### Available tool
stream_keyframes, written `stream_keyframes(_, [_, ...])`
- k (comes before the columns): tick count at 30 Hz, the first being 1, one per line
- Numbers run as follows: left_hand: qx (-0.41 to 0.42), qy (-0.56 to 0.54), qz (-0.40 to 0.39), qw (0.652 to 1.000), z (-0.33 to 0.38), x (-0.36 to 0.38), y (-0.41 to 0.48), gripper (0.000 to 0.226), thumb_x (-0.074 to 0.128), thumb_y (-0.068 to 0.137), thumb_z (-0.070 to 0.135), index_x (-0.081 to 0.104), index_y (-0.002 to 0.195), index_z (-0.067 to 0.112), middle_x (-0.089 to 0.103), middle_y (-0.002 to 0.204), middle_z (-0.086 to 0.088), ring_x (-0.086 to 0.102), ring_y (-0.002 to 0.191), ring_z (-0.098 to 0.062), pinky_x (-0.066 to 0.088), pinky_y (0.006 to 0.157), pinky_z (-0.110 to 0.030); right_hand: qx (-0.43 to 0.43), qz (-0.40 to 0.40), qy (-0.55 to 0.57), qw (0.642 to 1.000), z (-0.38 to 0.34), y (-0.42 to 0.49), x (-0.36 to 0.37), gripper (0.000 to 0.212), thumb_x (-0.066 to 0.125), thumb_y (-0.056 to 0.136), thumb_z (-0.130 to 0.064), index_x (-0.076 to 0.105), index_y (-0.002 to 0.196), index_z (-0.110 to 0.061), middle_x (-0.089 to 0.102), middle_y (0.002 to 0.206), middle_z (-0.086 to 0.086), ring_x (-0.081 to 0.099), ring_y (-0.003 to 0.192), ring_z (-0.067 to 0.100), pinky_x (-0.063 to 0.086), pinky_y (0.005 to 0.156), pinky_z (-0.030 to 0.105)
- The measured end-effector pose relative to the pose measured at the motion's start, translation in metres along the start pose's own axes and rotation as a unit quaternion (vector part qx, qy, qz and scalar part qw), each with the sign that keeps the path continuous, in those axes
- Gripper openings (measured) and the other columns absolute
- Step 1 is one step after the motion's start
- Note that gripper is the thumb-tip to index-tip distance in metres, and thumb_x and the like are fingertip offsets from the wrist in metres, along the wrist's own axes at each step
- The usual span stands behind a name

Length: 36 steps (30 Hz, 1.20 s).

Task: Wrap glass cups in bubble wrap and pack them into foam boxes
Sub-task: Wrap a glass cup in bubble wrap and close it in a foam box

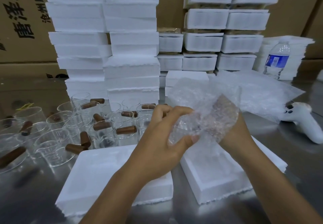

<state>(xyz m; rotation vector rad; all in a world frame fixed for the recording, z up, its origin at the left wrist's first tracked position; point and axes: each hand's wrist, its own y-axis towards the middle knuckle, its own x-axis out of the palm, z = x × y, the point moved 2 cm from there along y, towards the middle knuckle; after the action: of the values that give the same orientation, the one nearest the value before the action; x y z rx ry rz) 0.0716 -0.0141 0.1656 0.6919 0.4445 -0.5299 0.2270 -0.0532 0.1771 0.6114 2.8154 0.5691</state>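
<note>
bubble wrap (204,119) clear, dimpled, crinkled, bunched into loose lump above two white foam box halves (97,171) on shiny steel tabletop (35,180). brownish blur showed through plastic; cup inside could not be made out. left hand (162,136) gripped lump's near side, fingers curled, thumb pinching lower edge. right hand (236,133) sat behind lump, fingers hidden, grip could not be told. bare glass cups (70,127) with brown cylindrical handles (125,129) crowded tabletop at left. rough-edged foam stacks (108,31) stood behind.

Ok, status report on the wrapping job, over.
Left hand and right hand both gripping the bubble wrap bundle. Bundle held over the open foam box, not in yet. Nothing seen blocking the box.
</note>
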Motion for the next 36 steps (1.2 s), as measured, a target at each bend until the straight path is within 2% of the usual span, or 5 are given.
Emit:
stream_keyframes(9, [-0.017,-0.009,0.097,0.995,-0.001,-0.006,0.004,0.027,0.057,0.077,0.061,0.051,0.094,0.041,0.045,0.101,0.008,0.046,0.091,0.012,0.033,0.074,0.001,-0.185,-0.03,-0.025,0.982,-0.014,-0.003,0.009,0.023,0.052,0.085,-0.04,0.058,0.105,-0.029,0.066,0.089,-0.01,0.064,0.086,0.007,0.053,0.072,0.025])
stream_keyframes(17, [0.039,0.049,0.047,0.997,-0.004,-0.002,0.001,0.04,0.059,0.071,0.06,0.035,0.103,0.061,0.043,0.11,0.023,0.044,0.103,0.01,0.033,0.08,-0.001,-0.038,0.016,0.007,0.999,-0.002,0.005,0.004,0.031,0.074,0.074,-0.024,0.056,0.099,-0.024,0.053,0.058,-0.011,0.051,0.054,0.003,0.041,0.05,0.013])
stream_keyframes(21, [0.038,-0.013,0.025,0.999,-0.004,-0.001,0.001,0.067,0.069,0.067,0.054,0.025,0.117,0.061,0.041,0.117,0.026,0.057,0.106,-0.005,0.052,0.085,-0.024,0.053,-0.062,0.007,0.997,0.0,0.004,0.0,0.045,0.076,0.07,-0.028,0.058,0.111,-0.029,0.067,0.092,-0.005,0.067,0.075,0.008,0.053,0.056,0.02])
stream_keyframes(27, [0.025,-0.035,0.031,0.999,-0.008,-0.001,0.003,0.093,0.076,0.065,0.047,0.016,0.136,0.053,0.044,0.118,0.025,0.059,0.103,-0.003,0.052,0.084,-0.02,-0.069,-0.02,-0.02,0.997,-0.009,0.002,0.003,0.024,0.079,0.066,-0.018,0.067,0.085,-0.028,0.071,0.088,-0.008,0.067,0.084,0.012,0.056,0.078,0.028])
stream_keyframes(36, [0.001,-0.014,0.092,0.996,-0.009,-0.004,0.006,0.055,0.069,0.069,0.049,0.047,0.118,0.04,0.05,0.112,0.014,0.051,0.101,0.006,0.041,0.081,-0.008,-0.105,-0.064,-0.032,0.992,-0.013,-0.007,0.014,0.028,0.047,0.091,-0.04,0.064,0.081,-0.02,0.062,0.09,0.005,0.062,0.087,0.016,0.052,0.078,0.033])
